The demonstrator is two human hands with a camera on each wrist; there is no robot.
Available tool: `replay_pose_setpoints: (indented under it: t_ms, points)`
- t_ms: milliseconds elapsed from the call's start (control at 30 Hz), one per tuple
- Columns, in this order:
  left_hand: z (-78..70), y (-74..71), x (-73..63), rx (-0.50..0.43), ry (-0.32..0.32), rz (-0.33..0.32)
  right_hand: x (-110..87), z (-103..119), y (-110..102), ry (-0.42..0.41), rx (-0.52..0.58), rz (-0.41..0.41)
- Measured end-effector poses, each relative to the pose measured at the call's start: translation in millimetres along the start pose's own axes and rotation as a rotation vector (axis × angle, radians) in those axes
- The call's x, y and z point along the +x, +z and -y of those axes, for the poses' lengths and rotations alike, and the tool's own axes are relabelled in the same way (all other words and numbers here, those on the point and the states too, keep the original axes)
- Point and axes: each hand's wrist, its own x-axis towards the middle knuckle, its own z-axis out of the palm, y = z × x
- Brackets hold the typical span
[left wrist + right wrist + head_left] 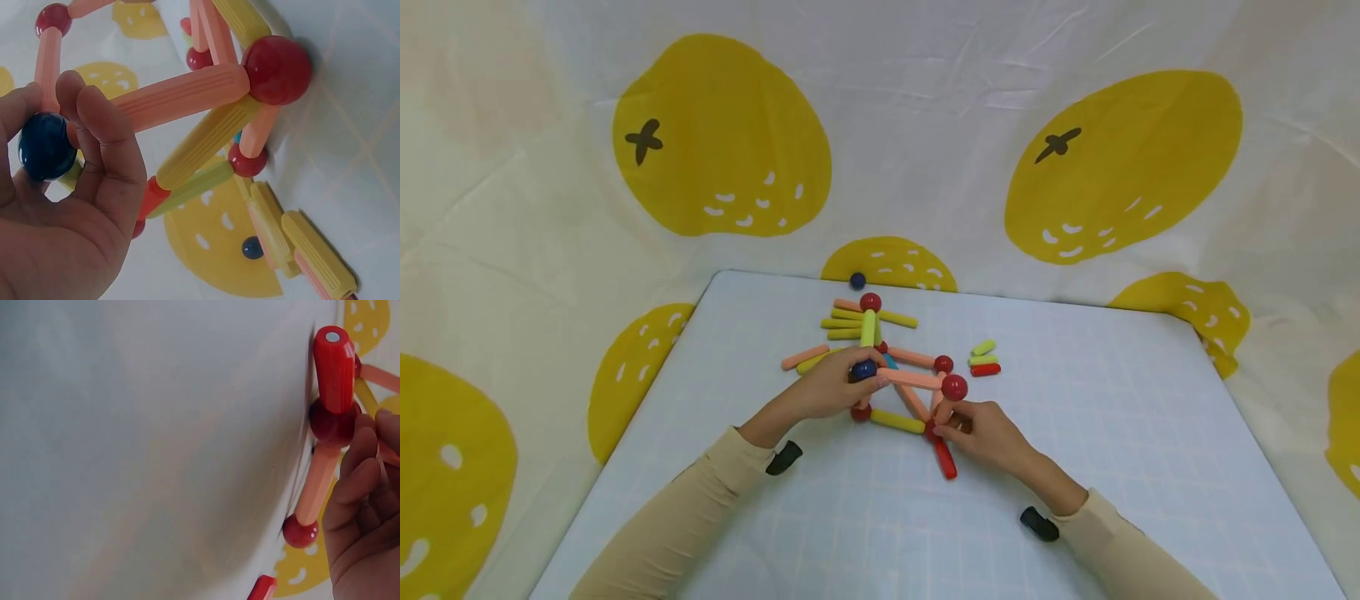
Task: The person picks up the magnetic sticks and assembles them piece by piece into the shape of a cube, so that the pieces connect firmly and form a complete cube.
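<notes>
A frame of coloured magnetic rods and balls stands on the table. At its upper left corner my left hand point(838, 385) grips a blue ball point(47, 147) between thumb and fingers. From that ball a pink rod point(910, 379) runs across to a red ball point(954, 387). Low on the right, my right hand point(988, 433) pinches the upright pink rod point(943, 411) near its foot, its fingertips touching a red base ball point(334, 422). A red rod point(946, 459) sticks out from this base ball toward me. The fingers partly hide the upright.
Behind the frame lie loose yellow rods point(844, 325) and a blue ball point(857, 281). More loose rods, one of them pink point(805, 357), lie to the left. Short green rods and a red rod point(986, 369) lie to the right. A patterned cloth point(925, 167) hangs behind the table.
</notes>
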Motion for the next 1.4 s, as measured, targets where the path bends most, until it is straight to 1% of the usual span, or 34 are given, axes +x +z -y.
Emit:
replay_pose_setpoints:
  t_ms: [133, 300, 400, 467, 533, 633, 867, 933, 1033, 1133, 1167, 1267, 1333, 1400]
  points:
    - [-3.4, -0.6, 0.8, 0.040, 0.001, 0.002, 0.2, 0.0, 0.8, -0.020, -0.021, -0.004]
    - [-4.6, -0.9, 0.9, 0.065, -0.002, 0.008, -1.3, -0.1, 3.3, -0.007, -0.030, 0.016]
    - [-4.1, -1.0, 0.7, 0.069, -0.007, 0.012, -3.0, 0.5, 7.5, 0.015, -0.068, 0.023]
    - [-4.1, -1.3, 0.2, 0.067, -0.011, 0.012, -3.3, 2.2, 10.2, 0.028, -0.112, 0.015]
    - [-4.0, -1.8, 0.0, 0.073, -0.011, 0.008, -1.7, 4.7, 12.1, 0.028, -0.151, 0.007]
    - [-3.8, -2.8, 0.2, 0.072, -0.018, 0.001, 4.7, 9.3, 11.6, 0.017, -0.170, 0.014]
    - [-3.0, -7.0, 5.6, 0.066, -0.080, -0.011, 24.1, 12.8, 2.0, 0.006, -0.118, 0.066]
    - [-2.8, -8.3, 8.1, 0.065, -0.084, -0.018, 29.1, 10.9, -0.4, 0.002, -0.100, 0.077]
    - [-2.3, -9.8, 12.6, 0.106, -0.046, -0.035, 37.1, 6.9, -3.5, -0.024, -0.051, 0.083]
    - [-2.4, -11.1, 16.4, 0.142, -0.007, -0.045, 43.4, 4.9, -6.7, -0.028, -0.011, 0.086]
    - [-2.2, -11.5, 17.5, 0.156, 0.005, -0.050, 45.1, 4.6, -7.5, -0.022, -0.003, 0.085]
    - [-1.7, -12.8, 20.3, 0.147, -0.002, -0.059, 48.3, 4.3, -8.3, -0.003, -0.017, 0.065]
    - [-1.1, -13.3, 22.3, 0.141, -0.003, -0.059, 47.1, 4.1, -7.9, 0.050, -0.061, 0.038]
    - [-0.9, -13.8, 24.1, 0.143, 0.001, -0.054, 43.2, 3.2, -6.2, 0.123, -0.124, 0.016]
